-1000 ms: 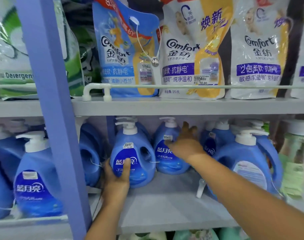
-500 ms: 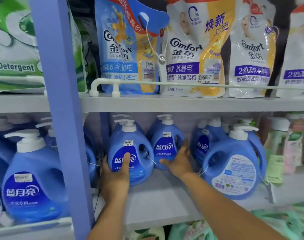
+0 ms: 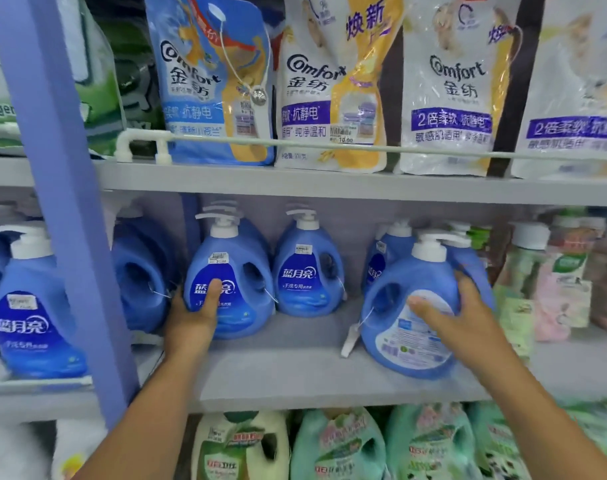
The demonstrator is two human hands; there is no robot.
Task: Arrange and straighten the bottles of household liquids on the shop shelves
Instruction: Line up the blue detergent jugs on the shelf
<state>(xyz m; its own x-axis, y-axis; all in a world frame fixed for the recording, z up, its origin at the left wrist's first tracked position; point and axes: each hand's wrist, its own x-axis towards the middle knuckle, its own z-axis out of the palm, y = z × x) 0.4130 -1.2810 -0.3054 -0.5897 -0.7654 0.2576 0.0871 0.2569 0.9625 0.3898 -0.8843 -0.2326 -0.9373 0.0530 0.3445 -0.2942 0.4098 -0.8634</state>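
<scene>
A grey shop shelf (image 3: pixel 295 372) carries blue pump bottles; the left hand (image 3: pixel 194 318) grips one bottle (image 3: pixel 231 289) at its left side, thumb across the label; the right hand (image 3: pixel 458 315) grips a turned bottle (image 3: pixel 409 306) near the shelf's front edge.

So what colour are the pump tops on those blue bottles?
White; the pump top on the blue bottle shows it clearly in the head view.

single head view, close, facing forward and slightly down at the middle shelf (image 3: pixel 295 379)
</scene>
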